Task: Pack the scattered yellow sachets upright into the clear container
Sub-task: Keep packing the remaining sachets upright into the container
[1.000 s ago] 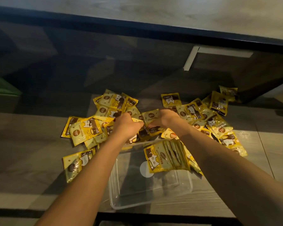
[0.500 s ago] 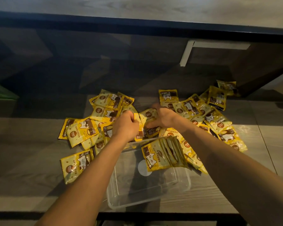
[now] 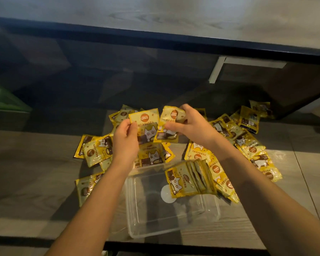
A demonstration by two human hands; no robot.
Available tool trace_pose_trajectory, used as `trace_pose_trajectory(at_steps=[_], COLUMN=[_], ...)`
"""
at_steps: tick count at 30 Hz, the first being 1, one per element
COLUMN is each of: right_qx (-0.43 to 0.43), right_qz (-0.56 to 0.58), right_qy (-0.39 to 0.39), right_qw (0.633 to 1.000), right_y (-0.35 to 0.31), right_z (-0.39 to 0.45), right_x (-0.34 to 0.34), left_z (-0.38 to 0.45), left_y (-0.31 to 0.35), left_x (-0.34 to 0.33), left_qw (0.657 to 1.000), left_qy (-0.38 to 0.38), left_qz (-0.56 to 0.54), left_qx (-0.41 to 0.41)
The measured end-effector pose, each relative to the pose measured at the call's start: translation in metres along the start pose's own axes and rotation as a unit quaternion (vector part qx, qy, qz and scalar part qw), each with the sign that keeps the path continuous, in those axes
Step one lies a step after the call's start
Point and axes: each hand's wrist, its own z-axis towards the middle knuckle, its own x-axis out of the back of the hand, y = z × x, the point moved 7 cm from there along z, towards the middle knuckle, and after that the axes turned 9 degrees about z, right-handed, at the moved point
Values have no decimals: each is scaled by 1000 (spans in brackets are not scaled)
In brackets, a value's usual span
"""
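Fingers [image 3: 132,126] of the left hand [image 3: 125,139] and right hand [image 3: 190,124] are each pinching a sachet [image 3: 146,124], now lifted off the floor pile, heading for the half-empty clear container [image 3: 174,231].

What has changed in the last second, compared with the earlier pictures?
Both hands have lifted from the pile: the left hand now holds up one sachet, the right hand another sachet. The packed row in the clear container stayed as it was.
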Motion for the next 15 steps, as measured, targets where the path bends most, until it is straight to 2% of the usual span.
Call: trace_pose_trajectory(at_steps=[2, 4, 8, 10, 12, 15], right_qx=[10, 36, 75, 88, 62, -63], right_qz=[-13, -63, -123, -123, -96, 105], right_qy=[-24, -8, 14, -3, -65, -150], right_qw=[1000, 997, 990, 989, 991, 981], right_y=[-12, -22, -32, -32, -26, -9], right_z=[-5, -7, -1, 5, 8, 6], right_x=[-19, -37, -70, -84, -99, -107], left_z=[-2, -7, -17, -18, -16, -13], left_y=[5, 12, 7, -4, -12, -19], left_x=[6, 12, 19, 26, 36, 47], left_qw=[999, 997, 984, 972, 969, 973], left_qy=[-27, -62, -177, -231, -241, -229], left_qz=[-24, -30, -34, -52, -60, -43], left_qx=[-12, -31, -16, -4, 9, -8])
